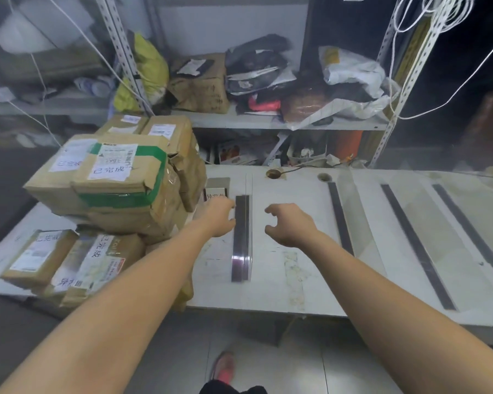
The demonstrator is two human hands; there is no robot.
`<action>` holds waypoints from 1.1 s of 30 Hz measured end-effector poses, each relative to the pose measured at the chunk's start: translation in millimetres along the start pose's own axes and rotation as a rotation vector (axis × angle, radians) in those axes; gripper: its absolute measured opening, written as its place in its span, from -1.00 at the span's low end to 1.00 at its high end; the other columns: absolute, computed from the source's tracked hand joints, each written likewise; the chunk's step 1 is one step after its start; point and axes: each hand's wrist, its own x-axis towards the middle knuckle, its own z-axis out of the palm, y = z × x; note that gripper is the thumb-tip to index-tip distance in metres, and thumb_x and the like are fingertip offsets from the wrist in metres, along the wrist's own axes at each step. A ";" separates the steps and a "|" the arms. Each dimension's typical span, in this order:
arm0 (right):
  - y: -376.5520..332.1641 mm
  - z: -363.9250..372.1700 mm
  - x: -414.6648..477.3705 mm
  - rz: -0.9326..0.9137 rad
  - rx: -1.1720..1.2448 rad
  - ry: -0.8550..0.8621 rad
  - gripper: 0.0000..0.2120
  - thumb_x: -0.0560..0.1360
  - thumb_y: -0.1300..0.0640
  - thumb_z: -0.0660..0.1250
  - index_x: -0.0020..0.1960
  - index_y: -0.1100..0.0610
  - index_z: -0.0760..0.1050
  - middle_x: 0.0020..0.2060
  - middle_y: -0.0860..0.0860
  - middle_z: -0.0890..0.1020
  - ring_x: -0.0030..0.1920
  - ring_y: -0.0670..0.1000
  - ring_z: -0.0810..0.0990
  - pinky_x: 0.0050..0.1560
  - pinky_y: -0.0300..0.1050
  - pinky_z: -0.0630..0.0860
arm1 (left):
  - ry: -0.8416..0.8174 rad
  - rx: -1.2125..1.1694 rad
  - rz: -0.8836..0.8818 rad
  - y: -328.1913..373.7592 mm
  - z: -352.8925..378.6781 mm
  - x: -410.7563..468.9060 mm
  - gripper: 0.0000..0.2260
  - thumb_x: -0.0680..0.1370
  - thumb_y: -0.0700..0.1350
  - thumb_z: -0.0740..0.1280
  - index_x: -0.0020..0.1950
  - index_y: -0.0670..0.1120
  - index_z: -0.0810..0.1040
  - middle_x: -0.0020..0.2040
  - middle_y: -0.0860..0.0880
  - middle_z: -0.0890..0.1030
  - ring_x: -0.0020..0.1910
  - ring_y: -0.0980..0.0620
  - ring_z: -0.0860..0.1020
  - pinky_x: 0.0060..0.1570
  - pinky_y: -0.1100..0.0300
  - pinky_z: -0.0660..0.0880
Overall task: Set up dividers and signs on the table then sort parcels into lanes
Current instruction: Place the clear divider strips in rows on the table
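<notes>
A clear divider [242, 237] with a dark base stands upright on the white table [296, 280]. My left hand [218, 218] touches its left side near the far end. My right hand [289, 224] hovers just right of it, fingers curled and apart, holding nothing. A small sign [213, 196] with printed characters lies behind my left hand. Three more dividers [340, 217] [416, 243] [470, 237] stand in parallel on the right. Brown parcels [117, 180] are stacked on the table's left end, with flatter ones [69, 260] in front.
Metal shelving [268, 123] behind the table holds bags and a cardboard box [202, 83]. White cords hang from the uprights. Two round cable holes [273, 174] are near the table's back edge. My shoe [224, 368] is on the tiled floor below.
</notes>
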 end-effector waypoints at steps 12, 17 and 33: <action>-4.5 42.4 53.1 0.242 0.134 -0.142 -0.50 0.50 0.02 0.33 0.43 0.06 0.42 0.31 -0.01 0.54 0.24 0.05 0.54 0.17 -0.03 0.51 | -0.116 0.074 0.249 -29.4 16.0 91.0 -0.68 0.59 -0.13 0.31 0.34 -0.09 0.47 0.27 -0.07 0.50 0.21 -0.12 0.51 0.16 -0.07 0.51; -3.3 60.8 68.0 0.326 0.296 -0.143 -0.49 0.47 -0.01 0.41 0.37 0.13 0.48 0.21 0.02 0.61 0.21 0.03 0.55 0.22 -0.05 0.51 | -0.120 0.127 0.425 -24.0 17.3 128.9 -0.67 0.57 -0.25 0.30 0.34 -0.09 0.51 0.23 -0.07 0.52 0.23 -0.10 0.48 0.18 0.03 0.46; -2.6 76.3 80.5 0.495 0.555 -0.114 -0.56 0.36 0.20 0.46 0.24 0.17 0.60 0.00 0.06 0.65 -0.22 0.13 0.69 -0.35 -0.06 0.67 | -0.190 0.134 0.476 -27.9 17.6 193.0 -0.89 0.49 -0.27 0.41 -0.03 -0.10 0.61 0.04 -0.06 0.54 0.01 -0.07 0.53 0.05 0.09 0.54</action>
